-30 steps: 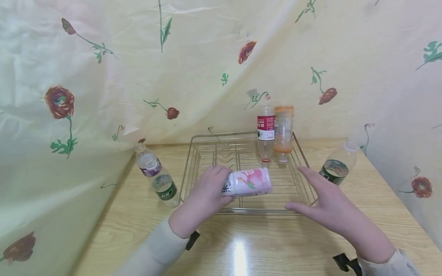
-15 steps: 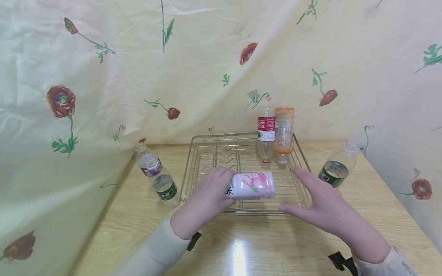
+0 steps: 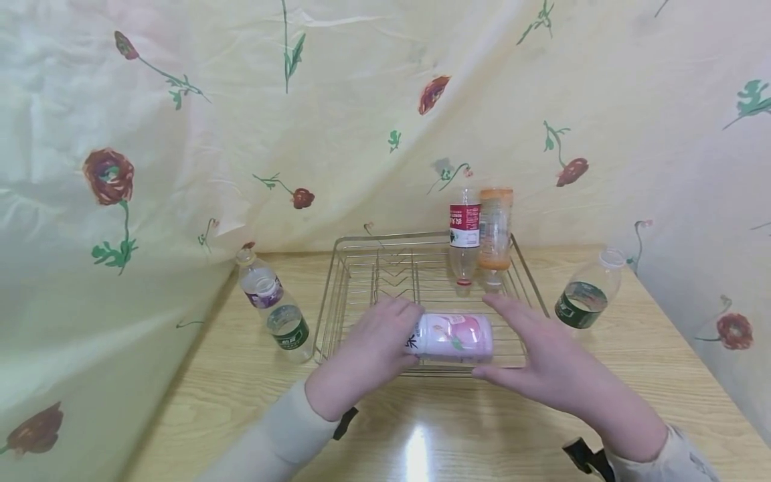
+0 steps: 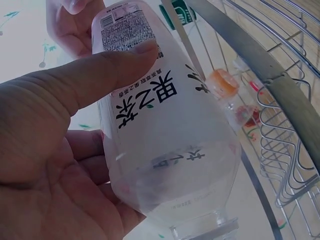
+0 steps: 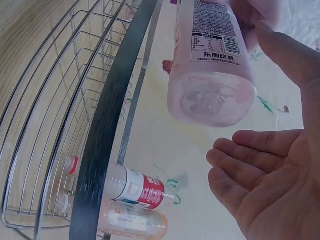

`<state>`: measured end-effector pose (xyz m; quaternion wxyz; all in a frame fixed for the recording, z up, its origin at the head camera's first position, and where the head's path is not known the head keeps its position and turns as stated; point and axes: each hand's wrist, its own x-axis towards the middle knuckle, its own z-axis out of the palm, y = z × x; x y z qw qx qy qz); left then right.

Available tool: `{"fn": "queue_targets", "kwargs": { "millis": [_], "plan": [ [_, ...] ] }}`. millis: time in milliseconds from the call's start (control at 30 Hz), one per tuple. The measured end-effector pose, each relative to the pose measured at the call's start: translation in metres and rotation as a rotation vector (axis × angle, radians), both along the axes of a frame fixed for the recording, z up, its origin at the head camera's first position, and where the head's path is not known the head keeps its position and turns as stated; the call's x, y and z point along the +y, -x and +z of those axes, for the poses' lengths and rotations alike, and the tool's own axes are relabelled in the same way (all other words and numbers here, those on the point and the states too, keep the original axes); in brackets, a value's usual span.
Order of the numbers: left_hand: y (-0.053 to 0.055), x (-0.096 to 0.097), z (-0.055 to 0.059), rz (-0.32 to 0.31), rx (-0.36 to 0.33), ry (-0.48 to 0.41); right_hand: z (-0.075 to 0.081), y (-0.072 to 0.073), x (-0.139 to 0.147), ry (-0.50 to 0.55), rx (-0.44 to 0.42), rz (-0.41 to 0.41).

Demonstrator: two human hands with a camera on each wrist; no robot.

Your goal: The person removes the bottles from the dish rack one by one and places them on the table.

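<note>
Left hand (image 3: 376,341) wraps round the pink bottle (image 3: 459,337) near its neck, sideways over the wire rack (image 3: 434,370); right hand (image 3: 548,355), thumb and fingers apart, sits just off the base, best cupped squarely round it for steadiness

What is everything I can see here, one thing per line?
Pink peach bottle: one, pink and white, held over the rack's front
Wire rack: one, silvery, on the table
Red-labelled bottle: one, clear, upside down at the rack's back right
Orange-ended bottle: one, clear and orange, upside down beside it
Purple-labelled bottle: one, clear, left of the rack
Green-labelled bottles: two, clear, one each side of the rack
Table: one, wood-coloured, under everything
Flowered sheet: cream with red flowers, behind and at the sides
Left hand: one, bare, gripping the pink peach bottle
Right hand: one, bare, fingers apart from its base
Sleeves: two, pale, on the forearms
</note>
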<state>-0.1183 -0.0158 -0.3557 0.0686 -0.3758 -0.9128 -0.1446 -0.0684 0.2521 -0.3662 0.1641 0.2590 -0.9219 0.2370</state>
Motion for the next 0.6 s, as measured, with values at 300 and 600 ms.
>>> {"fn": "queue_targets", "kwargs": {
  "millis": [300, 600],
  "plan": [
    [-0.004, 0.007, 0.001, -0.046, 0.046, 0.072, 0.001, 0.001, -0.008, -0.007, -0.023, 0.045],
    [-0.008, 0.016, 0.002, -0.076, 0.086, 0.134, 0.007, -0.002, -0.018, -0.064, -0.062, 0.068]
  ]
}}
